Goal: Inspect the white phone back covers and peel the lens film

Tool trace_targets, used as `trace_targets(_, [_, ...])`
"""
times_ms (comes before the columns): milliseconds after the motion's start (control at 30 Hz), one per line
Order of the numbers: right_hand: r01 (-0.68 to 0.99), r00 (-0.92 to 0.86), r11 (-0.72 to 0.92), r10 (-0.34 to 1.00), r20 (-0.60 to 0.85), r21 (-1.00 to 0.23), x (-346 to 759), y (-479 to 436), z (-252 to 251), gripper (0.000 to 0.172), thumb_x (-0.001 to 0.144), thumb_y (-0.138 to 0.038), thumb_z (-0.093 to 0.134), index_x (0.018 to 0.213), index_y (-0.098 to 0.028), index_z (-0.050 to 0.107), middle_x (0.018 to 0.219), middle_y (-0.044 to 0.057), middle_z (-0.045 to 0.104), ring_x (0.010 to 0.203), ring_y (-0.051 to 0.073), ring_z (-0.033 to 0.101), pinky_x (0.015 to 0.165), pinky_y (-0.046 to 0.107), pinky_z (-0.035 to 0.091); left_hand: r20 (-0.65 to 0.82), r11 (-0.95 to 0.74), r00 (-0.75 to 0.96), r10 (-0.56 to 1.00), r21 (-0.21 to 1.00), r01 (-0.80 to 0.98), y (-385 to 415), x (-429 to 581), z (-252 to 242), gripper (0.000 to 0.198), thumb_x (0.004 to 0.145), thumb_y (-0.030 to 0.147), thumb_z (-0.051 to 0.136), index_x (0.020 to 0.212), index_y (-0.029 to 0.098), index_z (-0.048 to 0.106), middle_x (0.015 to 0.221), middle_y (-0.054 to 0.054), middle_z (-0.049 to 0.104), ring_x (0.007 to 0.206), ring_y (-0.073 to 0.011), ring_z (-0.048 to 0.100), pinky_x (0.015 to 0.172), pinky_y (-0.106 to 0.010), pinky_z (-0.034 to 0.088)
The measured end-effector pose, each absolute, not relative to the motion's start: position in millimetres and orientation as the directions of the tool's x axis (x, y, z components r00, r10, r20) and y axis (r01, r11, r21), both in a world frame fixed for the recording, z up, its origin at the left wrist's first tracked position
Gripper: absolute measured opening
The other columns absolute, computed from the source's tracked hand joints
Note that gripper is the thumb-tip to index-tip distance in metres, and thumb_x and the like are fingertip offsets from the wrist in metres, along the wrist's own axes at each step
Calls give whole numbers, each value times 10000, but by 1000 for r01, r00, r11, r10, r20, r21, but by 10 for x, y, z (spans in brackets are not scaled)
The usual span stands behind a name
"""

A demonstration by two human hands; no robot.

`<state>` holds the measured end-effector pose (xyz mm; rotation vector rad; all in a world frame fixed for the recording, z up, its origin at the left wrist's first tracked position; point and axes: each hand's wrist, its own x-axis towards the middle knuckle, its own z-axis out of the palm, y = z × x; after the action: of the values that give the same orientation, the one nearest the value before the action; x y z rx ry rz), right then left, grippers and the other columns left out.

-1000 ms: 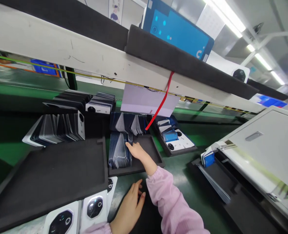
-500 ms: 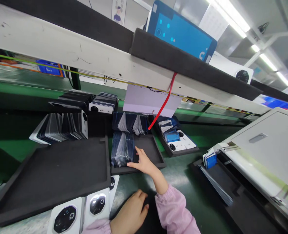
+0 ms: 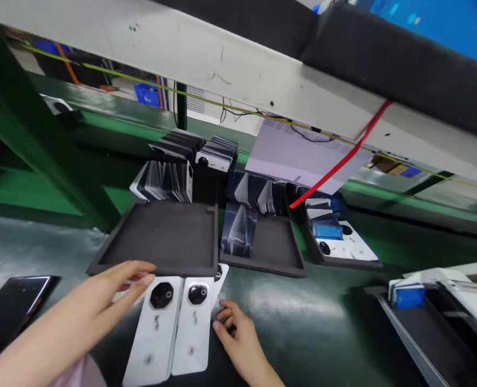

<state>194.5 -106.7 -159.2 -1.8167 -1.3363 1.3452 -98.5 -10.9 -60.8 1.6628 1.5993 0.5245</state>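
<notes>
My left hand [image 3: 119, 293] reaches in from the lower left, fingers stretched and thumb apart, over the front edge of a black foam tray [image 3: 161, 236]. I see nothing held in it. Below its fingertips lies a white panel with a dark camera print [image 3: 153, 333]; a second white panel [image 3: 193, 328] lies close beside it. A third white panel [image 3: 219, 282] is partly covered by these. My right hand [image 3: 238, 333] is just right of the panels, low over the green bench, its fingers loosely bent and thumb apart, holding nothing that shows.
A smaller black tray [image 3: 278, 242] holds fanned dark-edged sheets [image 3: 240, 231]. More fanned panels [image 3: 165, 180] stand behind the left tray. At the right are a tray of white and blue panels [image 3: 353, 244] and another black tray [image 3: 419, 328]. A red strap [image 3: 343, 161] hangs from the shelf.
My right hand has left the fanned sheets in the smaller tray and come down to the bench. My left hand has moved left. The view has turned left, showing more of the white panels.
</notes>
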Motion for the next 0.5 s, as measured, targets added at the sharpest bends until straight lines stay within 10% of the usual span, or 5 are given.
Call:
trace_targets(267, [84, -48, -655, 750, -659, -751, 1794, -1129, -1446, 392, 1038, -182, 633, 1419, -187, 540, 1364, 121, 627, 928, 188, 734, 580, 236, 612, -175, 126, 1, 985, 711, 692, -594, -973, -1500, 607, 861, 636, 635, 1209, 146, 721, 1147, -151, 806, 1120, -354, 755, 1053, -566, 553])
trace_targets(500, [219, -65, -637, 746, -663, -739, 1847, -971, -1359, 254, 1041, -322, 664, 1240, -163, 661, 1114, 54, 723, 780, 147, 712, 647, 291, 618, -15, 120, -149, 989, 674, 729, -886, -744, -2215, 365, 990, 321, 731, 1313, 179, 638, 1327, -110, 659, 1239, -340, 635, 1009, -559, 555])
